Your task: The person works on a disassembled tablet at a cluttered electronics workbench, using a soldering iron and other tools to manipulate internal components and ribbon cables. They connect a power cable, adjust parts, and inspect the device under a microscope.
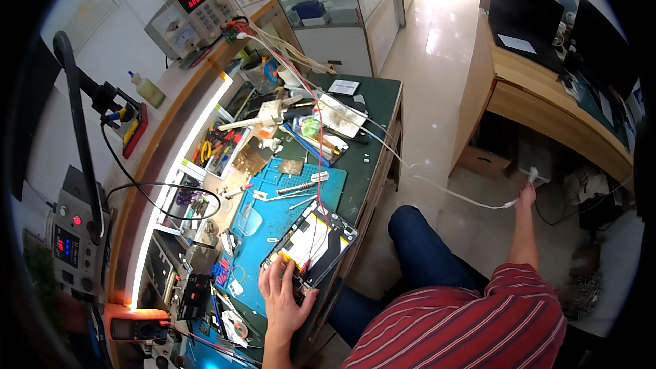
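Observation:
An opened tablet (318, 239) lies at the near right edge of the blue work mat (333, 193), its silver and black insides showing. My left hand (285, 294) rests over its lower corner, fingers stretched out and touching the yellow-taped board area. A red lead (318, 143) and a dark one run down to the tablet close to these fingers. Out to the right, beside the wooden desk, my right hand (525, 196) is closed round a white cable (471, 203). A pale, blurred end of it sticks up above the fingers.
A bench power supply (195, 17) stands on the shelf at the back left. Pliers, tweezers and small parts crowd the bench. An orange multimeter (137, 326) sits at the near left. A wooden desk (547, 106) with a laptop (525, 17) stands right.

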A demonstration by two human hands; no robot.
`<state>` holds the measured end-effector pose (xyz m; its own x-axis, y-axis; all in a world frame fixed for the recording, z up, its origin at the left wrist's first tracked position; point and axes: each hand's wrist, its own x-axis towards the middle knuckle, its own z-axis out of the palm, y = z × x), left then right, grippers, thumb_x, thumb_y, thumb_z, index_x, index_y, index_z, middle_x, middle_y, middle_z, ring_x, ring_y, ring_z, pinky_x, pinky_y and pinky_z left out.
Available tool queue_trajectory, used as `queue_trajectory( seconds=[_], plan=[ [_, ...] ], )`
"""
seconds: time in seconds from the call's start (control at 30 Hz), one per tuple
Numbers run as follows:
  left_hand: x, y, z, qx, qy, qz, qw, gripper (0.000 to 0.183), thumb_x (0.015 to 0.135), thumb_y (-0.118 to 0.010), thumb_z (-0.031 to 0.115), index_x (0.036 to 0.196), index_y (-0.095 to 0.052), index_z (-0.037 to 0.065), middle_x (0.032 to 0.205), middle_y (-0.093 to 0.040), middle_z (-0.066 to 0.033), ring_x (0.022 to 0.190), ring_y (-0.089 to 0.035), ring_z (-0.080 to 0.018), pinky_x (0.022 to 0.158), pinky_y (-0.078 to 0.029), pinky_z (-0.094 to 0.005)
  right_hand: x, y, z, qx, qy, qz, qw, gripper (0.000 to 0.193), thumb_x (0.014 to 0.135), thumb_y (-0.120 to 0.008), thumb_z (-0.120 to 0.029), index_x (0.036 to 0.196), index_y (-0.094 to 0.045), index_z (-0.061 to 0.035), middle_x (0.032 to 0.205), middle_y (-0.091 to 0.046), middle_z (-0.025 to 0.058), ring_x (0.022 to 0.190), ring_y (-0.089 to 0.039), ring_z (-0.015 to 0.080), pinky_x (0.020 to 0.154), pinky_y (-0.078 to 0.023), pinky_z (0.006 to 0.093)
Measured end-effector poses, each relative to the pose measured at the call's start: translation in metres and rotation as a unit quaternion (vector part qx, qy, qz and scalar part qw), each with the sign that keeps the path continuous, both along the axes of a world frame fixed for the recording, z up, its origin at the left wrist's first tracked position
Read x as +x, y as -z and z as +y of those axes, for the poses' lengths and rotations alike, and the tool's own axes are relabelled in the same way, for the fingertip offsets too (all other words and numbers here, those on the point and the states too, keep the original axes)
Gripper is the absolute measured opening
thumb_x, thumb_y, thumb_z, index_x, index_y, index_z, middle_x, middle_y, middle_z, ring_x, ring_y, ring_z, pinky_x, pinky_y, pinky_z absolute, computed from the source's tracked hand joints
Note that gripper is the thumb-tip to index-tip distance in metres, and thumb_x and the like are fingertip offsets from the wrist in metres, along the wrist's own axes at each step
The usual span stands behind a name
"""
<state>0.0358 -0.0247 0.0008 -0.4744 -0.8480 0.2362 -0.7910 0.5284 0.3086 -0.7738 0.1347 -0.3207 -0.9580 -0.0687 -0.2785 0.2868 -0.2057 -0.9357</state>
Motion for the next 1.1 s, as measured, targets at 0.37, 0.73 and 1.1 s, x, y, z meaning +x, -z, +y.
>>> queue_trajectory(
  seconds=[0.37,0.73,1.1],
  plan=[
    [0.005,-0.003,0.008,0.001,-0.027,-0.03,0.999,0.083,0.077,-0.086,0.034,0.147,-0.057,0.001,0.158,-0.048,-0.0197,0.149,-0.039,-0.041,0.128,-0.022,-0.0583,0.384,-0.31,-0.211,0.093,-0.641,0.369,0.667,0.028,0.103,-0.069,-0.019,0.13,-0.074,-0.016,0.078,-0.068,0.0029,0.071,-0.063,0.0121,0.068,-0.05,0.0314],
    [-0.001,-0.006,0.004,0.01,-0.031,-0.021,0.999,0.082,0.074,-0.086,0.03,0.147,-0.058,0.005,0.16,-0.047,-0.0185,0.15,-0.037,-0.0426,0.128,-0.024,-0.0565,0.436,-0.309,-0.26,-0.013,-0.675,0.524,0.52,0.017,0.099,-0.072,-0.019,0.111,-0.08,-0.0097,0.095,-0.063,0.008,0.081,-0.068,0.0258,0.072,-0.054,0.0391],
    [-0.001,-0.007,0.004,0.01,-0.031,-0.021,0.999,0.081,0.074,-0.086,0.03,0.146,-0.059,0.004,0.16,-0.047,-0.0192,0.15,-0.037,-0.0426,0.128,-0.023,-0.0571,0.439,-0.309,-0.261,0.021,-0.645,0.565,0.514,0.015,0.097,-0.072,-0.02,0.106,-0.077,-0.0091,0.093,-0.065,0.0069,0.084,-0.069,0.0298,0.073,-0.054,0.0429]
  ],
)
